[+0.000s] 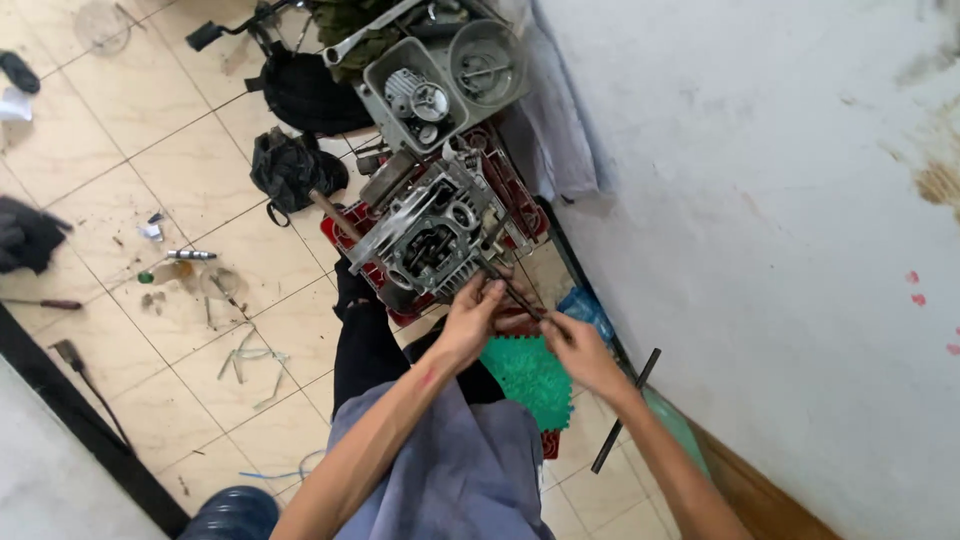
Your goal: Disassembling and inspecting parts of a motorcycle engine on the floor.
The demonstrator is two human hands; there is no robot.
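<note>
Both grips pinched on thin dark metal rod point(512, 292), left hand point(468, 322), right hand point(580, 352), beside grey engine block point(430, 235) mid-frame.

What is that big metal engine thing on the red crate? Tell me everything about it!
The engine block is grey, dull metal with ribbed fins and round openings on its upper face, looking greasy and partly taken apart. It sits tilted on a red crate on the tiled floor, close to the white wall. The left hand touches its near edge, and the right hand holds a thin dark rod that reaches to it.
</note>
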